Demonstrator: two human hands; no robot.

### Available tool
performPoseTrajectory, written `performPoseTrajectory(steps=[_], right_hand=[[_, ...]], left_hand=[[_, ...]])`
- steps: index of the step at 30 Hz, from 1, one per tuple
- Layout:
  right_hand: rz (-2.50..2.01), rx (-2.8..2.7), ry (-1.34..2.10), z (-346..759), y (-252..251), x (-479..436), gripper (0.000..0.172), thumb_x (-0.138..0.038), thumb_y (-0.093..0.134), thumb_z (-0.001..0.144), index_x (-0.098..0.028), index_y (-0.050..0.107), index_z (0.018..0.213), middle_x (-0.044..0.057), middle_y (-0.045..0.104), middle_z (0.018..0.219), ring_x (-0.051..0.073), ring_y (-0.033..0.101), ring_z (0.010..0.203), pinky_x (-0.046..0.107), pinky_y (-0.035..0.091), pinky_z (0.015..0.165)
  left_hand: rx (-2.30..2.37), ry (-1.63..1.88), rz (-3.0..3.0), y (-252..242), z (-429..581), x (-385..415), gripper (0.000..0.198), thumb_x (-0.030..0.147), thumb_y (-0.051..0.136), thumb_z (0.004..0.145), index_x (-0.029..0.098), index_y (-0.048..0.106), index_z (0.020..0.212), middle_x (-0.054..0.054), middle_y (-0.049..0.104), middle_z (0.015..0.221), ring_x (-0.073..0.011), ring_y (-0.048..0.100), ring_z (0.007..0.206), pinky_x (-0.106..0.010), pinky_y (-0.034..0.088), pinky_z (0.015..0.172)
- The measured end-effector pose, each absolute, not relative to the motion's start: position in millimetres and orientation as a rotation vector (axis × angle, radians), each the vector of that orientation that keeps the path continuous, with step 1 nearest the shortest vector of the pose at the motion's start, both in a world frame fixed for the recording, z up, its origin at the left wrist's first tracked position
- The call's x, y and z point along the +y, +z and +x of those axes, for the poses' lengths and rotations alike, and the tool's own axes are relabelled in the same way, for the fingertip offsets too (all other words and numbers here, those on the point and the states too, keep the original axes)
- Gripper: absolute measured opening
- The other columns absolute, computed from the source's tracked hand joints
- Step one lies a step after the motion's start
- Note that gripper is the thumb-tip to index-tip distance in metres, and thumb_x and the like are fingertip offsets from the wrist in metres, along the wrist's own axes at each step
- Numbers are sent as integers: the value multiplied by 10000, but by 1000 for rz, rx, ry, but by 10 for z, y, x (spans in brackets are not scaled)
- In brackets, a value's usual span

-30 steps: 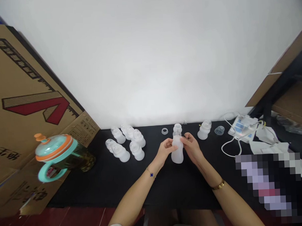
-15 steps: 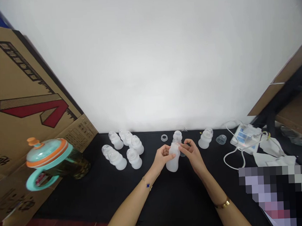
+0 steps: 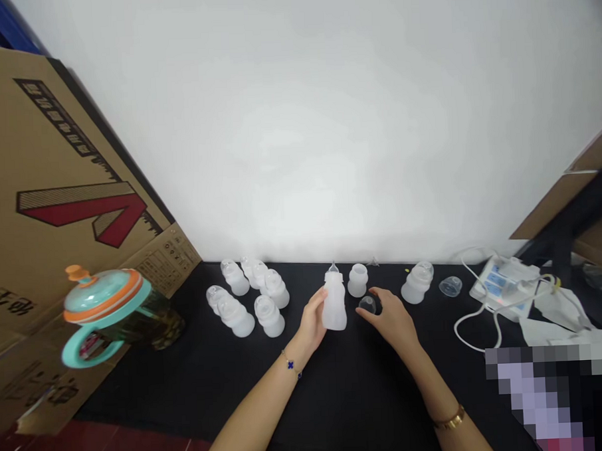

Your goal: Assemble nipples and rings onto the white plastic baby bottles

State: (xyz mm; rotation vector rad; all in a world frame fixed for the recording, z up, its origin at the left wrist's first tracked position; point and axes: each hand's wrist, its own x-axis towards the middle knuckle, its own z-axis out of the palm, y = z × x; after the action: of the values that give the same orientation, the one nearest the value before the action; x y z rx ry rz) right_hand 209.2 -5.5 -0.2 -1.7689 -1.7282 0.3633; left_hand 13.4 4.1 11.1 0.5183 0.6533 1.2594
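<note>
The person's left hand (image 3: 312,323) grasps a frosted white silicone baby bottle (image 3: 334,302), fingers curled around its lower body, holding it upright with the teat on top, above a matte black table (image 3: 338,390). The right hand (image 3: 391,318) is lightly curved, its fingertips (image 3: 374,294) at a small round translucent cap (image 3: 367,306); whether they grip it, I cannot tell. Just behind stands a squat frosted bottle body (image 3: 357,280). Further left, frosted white bottles (image 3: 249,295) stand clustered, and a teal-and-orange lidded plastic jug (image 3: 105,307) sits against a brown cardboard box (image 3: 80,195). To the right are another frosted bottle (image 3: 417,282), a clear cup-shaped cap (image 3: 450,287) and a white corded device (image 3: 506,286)
</note>
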Motion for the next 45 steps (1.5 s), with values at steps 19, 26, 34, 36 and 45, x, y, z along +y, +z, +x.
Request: performPoseTrajectory(steps=[19,26,34,36,45], right_hand=[[-1065,-745,1505,1992,262,-110,305,-445,787,767,-205,745,948,78,762,993,228,724,825,339,609,700],[-1042,-663,1576,1957,209,-94,258,-368,703,821,-174,747,984,111,767,1034,248,742,859,352,616,742],[-997,-644,1593,1973,180,-66,270,-352,668,822,-168,731,1010,121,761,1046,271,742,911,391,612,782],[-989,-629,1604,1972,167,-61,271,-343,660,826,-163,735,1015,118,761,1051,260,743,905,372,609,784],[-989,-688,1557,1984,155,-54,303,-385,660,828,-185,724,1046,114,751,1077,282,731,963,399,604,809]], left_hand=[[652,1201,515,97,132,45,486,449,787,731,124,668,1072,-87,711,882,-213,671,719,-322,516,673],[692,1175,489,145,134,26,401,426,707,779,100,657,1007,-116,702,908,-227,677,709,-352,532,653],[687,1161,502,172,142,13,398,422,681,781,92,659,1001,-125,708,923,-218,671,692,-338,530,631],[684,1157,502,171,142,14,401,422,681,778,90,660,1002,-128,708,922,-219,670,693,-339,528,633],[659,1162,523,135,131,24,411,399,737,738,98,678,1011,-106,706,908,-219,665,724,-343,501,705]])
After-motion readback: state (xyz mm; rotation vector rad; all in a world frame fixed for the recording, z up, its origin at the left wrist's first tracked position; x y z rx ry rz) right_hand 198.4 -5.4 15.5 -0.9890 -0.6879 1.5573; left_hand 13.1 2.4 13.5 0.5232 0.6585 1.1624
